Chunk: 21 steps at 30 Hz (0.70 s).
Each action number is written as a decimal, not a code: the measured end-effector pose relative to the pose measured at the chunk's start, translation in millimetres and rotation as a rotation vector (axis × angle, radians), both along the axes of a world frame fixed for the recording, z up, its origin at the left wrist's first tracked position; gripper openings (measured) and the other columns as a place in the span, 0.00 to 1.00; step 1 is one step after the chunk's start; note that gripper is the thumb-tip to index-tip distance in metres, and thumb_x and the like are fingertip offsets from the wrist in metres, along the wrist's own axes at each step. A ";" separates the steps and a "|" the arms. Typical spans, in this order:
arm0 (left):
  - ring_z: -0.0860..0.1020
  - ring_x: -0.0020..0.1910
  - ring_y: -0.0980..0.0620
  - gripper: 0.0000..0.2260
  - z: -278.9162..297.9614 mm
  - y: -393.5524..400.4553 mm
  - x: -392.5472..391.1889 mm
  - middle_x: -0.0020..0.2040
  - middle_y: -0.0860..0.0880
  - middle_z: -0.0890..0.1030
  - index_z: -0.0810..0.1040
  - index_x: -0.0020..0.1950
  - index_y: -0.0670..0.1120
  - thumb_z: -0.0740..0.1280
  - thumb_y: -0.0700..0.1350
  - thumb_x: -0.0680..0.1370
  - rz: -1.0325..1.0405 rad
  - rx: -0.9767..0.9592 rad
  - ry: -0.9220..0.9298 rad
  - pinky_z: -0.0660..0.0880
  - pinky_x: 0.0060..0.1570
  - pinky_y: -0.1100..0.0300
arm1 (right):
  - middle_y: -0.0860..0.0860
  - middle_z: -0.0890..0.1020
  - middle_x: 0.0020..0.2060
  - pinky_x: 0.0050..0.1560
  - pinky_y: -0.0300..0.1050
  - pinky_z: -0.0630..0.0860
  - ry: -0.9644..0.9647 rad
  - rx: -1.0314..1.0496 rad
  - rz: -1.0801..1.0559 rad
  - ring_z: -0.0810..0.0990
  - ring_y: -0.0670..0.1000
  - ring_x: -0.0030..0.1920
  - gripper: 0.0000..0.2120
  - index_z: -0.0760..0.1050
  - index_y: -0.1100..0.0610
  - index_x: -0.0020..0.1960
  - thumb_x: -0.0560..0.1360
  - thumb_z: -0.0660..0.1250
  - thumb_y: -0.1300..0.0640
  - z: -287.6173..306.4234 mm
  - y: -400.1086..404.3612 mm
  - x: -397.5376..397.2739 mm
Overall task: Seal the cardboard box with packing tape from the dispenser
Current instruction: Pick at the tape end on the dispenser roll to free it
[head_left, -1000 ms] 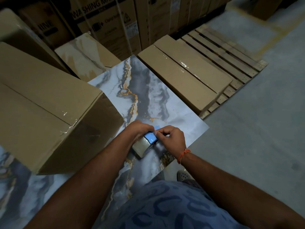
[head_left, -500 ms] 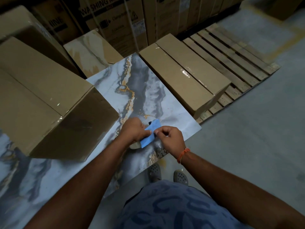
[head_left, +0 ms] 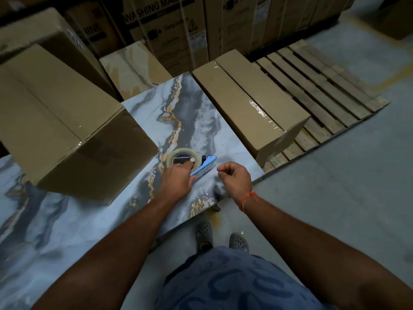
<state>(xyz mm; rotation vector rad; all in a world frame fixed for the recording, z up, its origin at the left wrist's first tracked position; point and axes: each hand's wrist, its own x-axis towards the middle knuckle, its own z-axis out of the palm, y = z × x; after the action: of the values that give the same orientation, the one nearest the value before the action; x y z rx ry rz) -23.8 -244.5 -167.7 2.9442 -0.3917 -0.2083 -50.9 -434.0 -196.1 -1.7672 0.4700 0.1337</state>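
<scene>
Blue tape dispenser (head_left: 202,167) under left hand (head_left: 177,181), on marble table (head_left: 89,220)

A bare strip of the marbled slab (head_left: 192,113) runs between the large cardboard box (head_left: 67,121) on the left and the long taped carton (head_left: 252,101) on the right (the widest lane for a hand). The tape dispenser (head_left: 190,163) lies at its near end. Stacked cartons (head_left: 169,30) wall off the far side.
</scene>
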 end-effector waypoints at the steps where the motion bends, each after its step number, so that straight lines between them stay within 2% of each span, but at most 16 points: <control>1: 0.81 0.48 0.39 0.13 -3.7 0.5 -2.5 0.49 0.41 0.83 0.78 0.59 0.44 0.69 0.49 0.79 -0.008 -0.007 0.003 0.76 0.44 0.49 | 0.50 0.85 0.41 0.56 0.54 0.82 0.004 -0.019 0.002 0.84 0.52 0.46 0.09 0.82 0.52 0.44 0.73 0.70 0.66 -0.9 -3.3 -1.1; 4: 0.80 0.50 0.37 0.14 -13.5 1.1 -10.3 0.50 0.39 0.82 0.78 0.61 0.43 0.71 0.49 0.78 0.030 -0.044 0.020 0.77 0.46 0.46 | 0.50 0.85 0.41 0.57 0.55 0.82 0.003 -0.061 0.015 0.85 0.52 0.47 0.12 0.81 0.49 0.43 0.72 0.70 0.66 -4.9 -9.2 -2.5; 11: 0.80 0.53 0.39 0.16 -21.6 2.6 -21.6 0.53 0.40 0.82 0.77 0.65 0.46 0.72 0.47 0.78 0.135 -0.101 0.072 0.78 0.52 0.46 | 0.51 0.86 0.46 0.61 0.52 0.81 0.023 -0.082 0.040 0.85 0.50 0.50 0.08 0.82 0.56 0.50 0.73 0.70 0.66 -5.3 -9.6 -1.9; 16: 0.81 0.52 0.41 0.20 -23.1 9.1 -17.9 0.55 0.42 0.82 0.77 0.65 0.50 0.75 0.50 0.75 0.160 -0.109 0.106 0.79 0.53 0.47 | 0.51 0.86 0.46 0.59 0.53 0.81 0.015 -0.083 0.075 0.85 0.50 0.49 0.09 0.82 0.55 0.50 0.73 0.71 0.66 -3.3 -8.1 -1.4; 21: 0.81 0.60 0.44 0.26 -12.8 16.2 -25.6 0.63 0.45 0.83 0.76 0.68 0.50 0.78 0.50 0.73 0.178 -0.246 0.107 0.79 0.59 0.50 | 0.51 0.86 0.46 0.59 0.50 0.81 -0.011 -0.101 0.113 0.85 0.50 0.49 0.08 0.83 0.56 0.51 0.74 0.70 0.65 1.3 -4.8 -3.8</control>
<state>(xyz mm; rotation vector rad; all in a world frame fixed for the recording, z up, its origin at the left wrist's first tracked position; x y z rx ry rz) -49.4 -228.3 -180.5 2.6915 -0.1288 -0.2715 -54.8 -438.8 -194.8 -1.8931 0.3741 0.1820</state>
